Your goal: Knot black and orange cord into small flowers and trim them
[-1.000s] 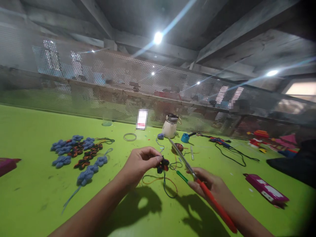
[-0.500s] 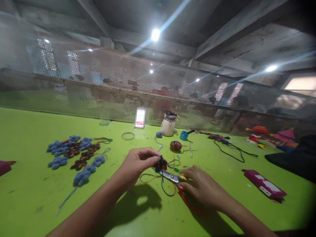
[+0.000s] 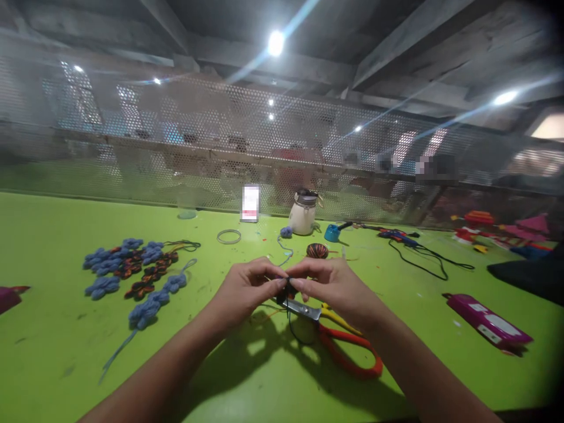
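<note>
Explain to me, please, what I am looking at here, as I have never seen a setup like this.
There is no machine: a person works with two bare hands, and one camera worn on the head looks forward and down at them. The left hand and right hand meet, fingertips pinching a small dark yarn piece, partly hidden by the fingers. Below them, scissors with red and yellow handles lie on the green table. To the left are blue yarn flowers and dark-and-orange ones. Beyond the hands sit a striped yarn ball and a whitish jar; to the right, a purple object.
</note>
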{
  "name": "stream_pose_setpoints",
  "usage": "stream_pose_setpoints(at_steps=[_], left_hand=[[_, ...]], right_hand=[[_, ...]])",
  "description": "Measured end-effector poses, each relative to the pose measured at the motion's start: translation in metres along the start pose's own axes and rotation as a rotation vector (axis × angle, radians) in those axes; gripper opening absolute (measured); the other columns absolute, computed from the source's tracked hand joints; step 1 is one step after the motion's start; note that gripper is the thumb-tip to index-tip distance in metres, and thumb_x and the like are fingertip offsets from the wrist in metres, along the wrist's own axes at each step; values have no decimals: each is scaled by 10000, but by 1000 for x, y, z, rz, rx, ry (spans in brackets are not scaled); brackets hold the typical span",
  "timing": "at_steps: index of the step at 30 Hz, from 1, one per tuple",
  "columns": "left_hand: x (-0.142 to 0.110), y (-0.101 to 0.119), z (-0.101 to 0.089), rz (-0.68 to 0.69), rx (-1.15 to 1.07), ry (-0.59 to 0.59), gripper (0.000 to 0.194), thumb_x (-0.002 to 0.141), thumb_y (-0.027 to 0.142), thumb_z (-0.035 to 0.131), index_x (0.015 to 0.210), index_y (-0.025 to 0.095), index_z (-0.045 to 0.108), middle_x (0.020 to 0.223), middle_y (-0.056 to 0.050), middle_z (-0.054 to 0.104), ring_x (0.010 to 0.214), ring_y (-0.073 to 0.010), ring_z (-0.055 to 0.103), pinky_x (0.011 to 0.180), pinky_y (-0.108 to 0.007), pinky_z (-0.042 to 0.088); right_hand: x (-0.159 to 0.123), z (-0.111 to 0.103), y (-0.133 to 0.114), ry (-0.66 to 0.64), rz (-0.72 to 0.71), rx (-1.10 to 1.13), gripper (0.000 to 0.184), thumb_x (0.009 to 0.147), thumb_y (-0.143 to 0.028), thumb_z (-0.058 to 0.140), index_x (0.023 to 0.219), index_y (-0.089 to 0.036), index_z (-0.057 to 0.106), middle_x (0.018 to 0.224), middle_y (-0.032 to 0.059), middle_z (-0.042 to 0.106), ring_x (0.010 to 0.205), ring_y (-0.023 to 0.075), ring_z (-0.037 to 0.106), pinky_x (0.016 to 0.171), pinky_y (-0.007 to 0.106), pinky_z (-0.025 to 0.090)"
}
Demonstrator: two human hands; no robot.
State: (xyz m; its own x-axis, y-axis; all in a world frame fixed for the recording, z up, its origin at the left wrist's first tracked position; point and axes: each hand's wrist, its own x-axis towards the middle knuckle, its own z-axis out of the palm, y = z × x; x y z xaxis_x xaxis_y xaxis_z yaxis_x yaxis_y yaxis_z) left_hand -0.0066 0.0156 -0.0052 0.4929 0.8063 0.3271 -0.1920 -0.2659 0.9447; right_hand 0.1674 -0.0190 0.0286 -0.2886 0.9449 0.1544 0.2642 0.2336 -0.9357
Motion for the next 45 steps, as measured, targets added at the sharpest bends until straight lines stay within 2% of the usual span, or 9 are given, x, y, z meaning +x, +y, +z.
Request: stream_pose_setpoints(at_steps=[7,14,18,25,29,34,36,38,45], left_hand=[[1,-3,-1,95,316,62,115,752,215,593,782,131,666,743,-44,578,709,-144,572,668,-281,474],[2,-9,1,43,417,77,131,757,237,577,801,136,650,744,-50,592,691,-144,564,653,-285,470],[2,-9,3,8,414,70,120,744,231,581,776,132,640,721,-44,594,669,-140,561,640,-281,462],[3,-4,6,-124,242,71,122,702,241,619,739,125,616,682,-36,599,630,-127,543,606,-263,443],[1,-1,7,-184,177,74,117,695,248,626,721,135,607,660,-21,595,609,-120,532,579,-250,426],[0,-1,8,-224,128,41,117,688,244,627,706,134,592,640,-19,599,605,-126,540,578,-257,422],[1,-3,8,-214,136,30,118,683,244,631,708,136,591,637,-15,595,604,-126,539,576,-258,421],[1,-4,8,-203,171,41,119,682,246,631,705,137,591,632,-13,588,590,-123,530,562,-254,415],[3,-9,4,-154,233,54,125,702,251,617,727,132,589,677,-38,606,626,-137,554,598,-274,438]], right_hand=[[3,3,15,122,38,71,72,699,-215,639,698,-144,652,618,10,606,537,90,488,524,242,385],[5,4,24,164,65,210,66,666,-203,627,646,-152,591,566,-27,525,499,77,416,490,228,327],[6,6,29,130,151,380,67,639,-184,612,624,-148,559,520,-43,473,455,64,367,456,218,259],[7,8,31,85,198,521,93,616,-191,613,633,-146,533,542,-32,481,467,72,406,483,223,291],[7,7,31,116,123,331,72,641,-199,579,642,-154,523,547,-37,458,473,74,383,468,222,289],[7,8,30,241,-248,-311,70,651,-107,525,619,-167,510,590,-25,474,543,94,412,507,228,325],[7,8,30,266,-320,-412,93,660,-87,514,614,-168,505,588,-25,470,543,94,412,510,228,325],[7,8,32,249,-289,-362,79,685,-100,521,635,-162,519,609,-17,488,564,99,434,528,233,345],[7,0,38,71,17,161,93,760,-243,584,794,-161,613,683,3,563,580,97,477,566,243,394]])
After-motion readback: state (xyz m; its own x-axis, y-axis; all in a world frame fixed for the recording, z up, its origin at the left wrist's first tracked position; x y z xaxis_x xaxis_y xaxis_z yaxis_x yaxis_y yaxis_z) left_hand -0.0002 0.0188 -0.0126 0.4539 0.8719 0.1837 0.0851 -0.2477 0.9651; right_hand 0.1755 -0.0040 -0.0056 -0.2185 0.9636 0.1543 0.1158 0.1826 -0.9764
